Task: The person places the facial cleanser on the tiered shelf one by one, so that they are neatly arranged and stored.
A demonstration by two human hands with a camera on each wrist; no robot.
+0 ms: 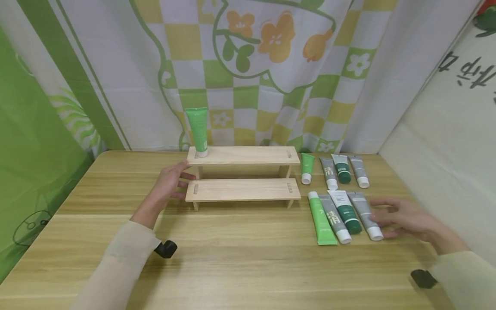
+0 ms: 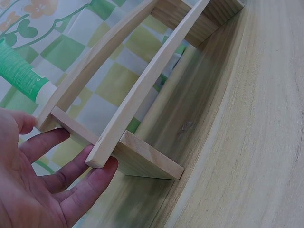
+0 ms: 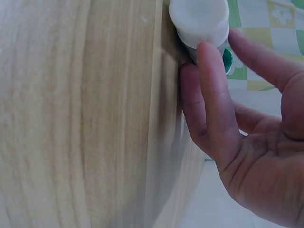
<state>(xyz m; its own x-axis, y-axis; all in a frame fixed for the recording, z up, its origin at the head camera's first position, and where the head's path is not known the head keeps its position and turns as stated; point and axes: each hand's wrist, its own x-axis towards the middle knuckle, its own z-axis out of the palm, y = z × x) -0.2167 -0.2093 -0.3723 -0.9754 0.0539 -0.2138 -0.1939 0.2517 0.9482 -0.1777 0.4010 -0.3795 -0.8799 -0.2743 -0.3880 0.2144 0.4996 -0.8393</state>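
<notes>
A two-tier wooden shelf (image 1: pixel 242 190) stands on the table, with an upright green tube (image 1: pixel 199 131) on its upper tier's left end. My left hand (image 1: pixel 167 183) rests its fingertips against the shelf's left side; in the left wrist view the fingers (image 2: pixel 90 190) touch the board ends, loosely bent. At the right, my right hand (image 1: pixel 407 217) is beside the outermost grey tube (image 1: pixel 365 214) of the front row. The right wrist view shows extended fingers (image 3: pixel 216 99) around the tube's white cap (image 3: pixel 199 21), without a clear grip; whether they touch it I cannot tell.
Left of that grey tube lie a white-and-green tube (image 1: pixel 345 211), another grey tube (image 1: pixel 334 217) and a green tube (image 1: pixel 322 219). Behind them is a row with a small green tube (image 1: pixel 307 168) and several others. A patterned curtain (image 1: pixel 248 86) hangs behind the table (image 1: pixel 240 267).
</notes>
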